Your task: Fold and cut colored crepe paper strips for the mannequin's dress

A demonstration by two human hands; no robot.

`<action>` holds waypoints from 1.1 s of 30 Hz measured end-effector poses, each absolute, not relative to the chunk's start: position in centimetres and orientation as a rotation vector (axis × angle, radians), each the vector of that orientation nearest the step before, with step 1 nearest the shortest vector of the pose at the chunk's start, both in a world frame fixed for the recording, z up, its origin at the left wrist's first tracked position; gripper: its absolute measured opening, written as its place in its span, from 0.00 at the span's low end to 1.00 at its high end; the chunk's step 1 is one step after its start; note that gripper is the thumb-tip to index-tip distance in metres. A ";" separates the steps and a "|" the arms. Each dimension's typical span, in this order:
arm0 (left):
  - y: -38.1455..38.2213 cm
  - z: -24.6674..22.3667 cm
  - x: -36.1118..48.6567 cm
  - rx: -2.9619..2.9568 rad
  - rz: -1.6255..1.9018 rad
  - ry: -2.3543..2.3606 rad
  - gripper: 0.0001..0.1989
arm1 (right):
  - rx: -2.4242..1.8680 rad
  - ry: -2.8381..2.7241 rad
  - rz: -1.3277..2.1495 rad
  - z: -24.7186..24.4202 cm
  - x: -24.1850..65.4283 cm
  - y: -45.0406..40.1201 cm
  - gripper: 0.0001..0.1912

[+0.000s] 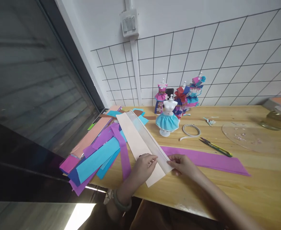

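Note:
A pale peach strip of crepe paper (133, 135) slants across the front of the table. Along its right side lies a narrow clear plastic sleeve (147, 131) with a whitish inside. My right hand (182, 163) pinches the sleeve's near right corner between thumb and fingers. Over the peach strip, my left hand (145, 166) has its fingers curled and the thumb close to the index finger; anything between them is hidden. A purple paper strip (209, 159) lies flat behind my right hand.
Coloured paper strips (97, 159) pile up at left. A small white mannequin in a blue skirt (168, 119) stands behind, before several dressed ones. Rightward are a coil of white tape (191, 130), thread snips (216, 147), a clear disc (246, 137) and a tape roll (278, 118).

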State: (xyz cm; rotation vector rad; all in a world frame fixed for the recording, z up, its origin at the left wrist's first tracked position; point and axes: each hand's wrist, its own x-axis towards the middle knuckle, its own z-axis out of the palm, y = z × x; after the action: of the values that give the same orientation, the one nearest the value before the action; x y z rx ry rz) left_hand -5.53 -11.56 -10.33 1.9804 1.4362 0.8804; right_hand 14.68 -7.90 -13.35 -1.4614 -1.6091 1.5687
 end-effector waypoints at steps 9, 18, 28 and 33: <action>-8.4 -10.3 -4.0 2.218 0.777 1.398 0.11 | -1.514 -1.882 1.240 -13.0 14.7 -8.9 0.14; -6.8 -10.5 -2.6 2.675 0.510 1.304 0.14 | -1.557 -2.040 1.035 -12.4 14.7 -9.8 0.16; -5.9 -11.6 -2.4 2.709 0.625 1.133 0.19 | -1.521 -1.945 1.051 -12.1 15.2 -9.7 0.16; -4.9 -11.3 -2.4 2.749 0.612 1.062 0.16 | -1.538 -1.929 0.992 -11.5 15.6 -9.7 0.15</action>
State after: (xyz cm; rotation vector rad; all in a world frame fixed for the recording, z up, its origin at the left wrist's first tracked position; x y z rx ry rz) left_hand -2.42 -4.90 -11.25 2.7492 1.0620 0.6121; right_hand 15.64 -9.69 -11.49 -1.5380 -1.9292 0.9921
